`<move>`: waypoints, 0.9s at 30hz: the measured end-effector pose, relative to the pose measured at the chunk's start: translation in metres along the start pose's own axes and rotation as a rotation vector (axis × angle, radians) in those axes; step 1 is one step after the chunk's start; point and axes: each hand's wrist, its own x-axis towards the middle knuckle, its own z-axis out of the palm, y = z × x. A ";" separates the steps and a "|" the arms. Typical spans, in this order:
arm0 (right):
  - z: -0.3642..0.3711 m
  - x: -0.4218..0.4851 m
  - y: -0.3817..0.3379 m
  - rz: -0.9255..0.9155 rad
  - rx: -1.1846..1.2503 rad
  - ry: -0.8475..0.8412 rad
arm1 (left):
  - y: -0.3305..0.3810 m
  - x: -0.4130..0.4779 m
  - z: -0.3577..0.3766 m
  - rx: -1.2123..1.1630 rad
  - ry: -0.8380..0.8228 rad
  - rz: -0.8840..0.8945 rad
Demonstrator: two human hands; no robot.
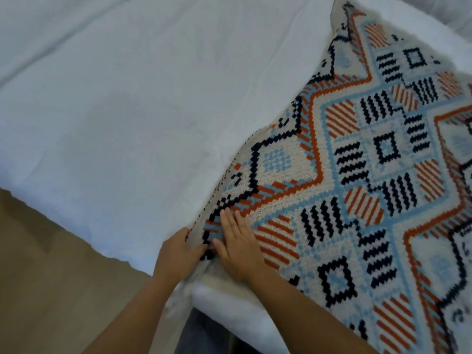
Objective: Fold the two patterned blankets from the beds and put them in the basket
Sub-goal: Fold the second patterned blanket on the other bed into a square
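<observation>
On the white bed (127, 111), left hand (178, 254) grip pinching blanket (357, 162) edge, fingertips hidden, right hand (241, 251) flat, blanket cropped right.

A single head-worn view looks steeply down, close over the bed (127, 111) edge and both forearms.

I see the blanket (357, 175) spread across the right side of the white bed (127, 98), its orange, black and blue pattern facing up. My left hand (178, 254) grips the blanket's near corner at the edge. My right hand (240, 246) lies flat just beside it, fingers straight, pressing on the weave. Tan floor (51, 277) shows at lower left.
</observation>
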 end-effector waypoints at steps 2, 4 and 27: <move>0.007 -0.021 0.004 0.012 -0.024 0.016 | -0.011 -0.005 -0.008 0.015 0.143 -0.040; 0.011 -0.043 0.017 -0.011 -0.086 -0.006 | -0.021 -0.009 -0.017 -0.010 0.269 -0.114; -0.044 -0.230 0.060 0.330 0.169 -0.248 | 0.102 -0.147 0.120 0.683 -0.222 0.403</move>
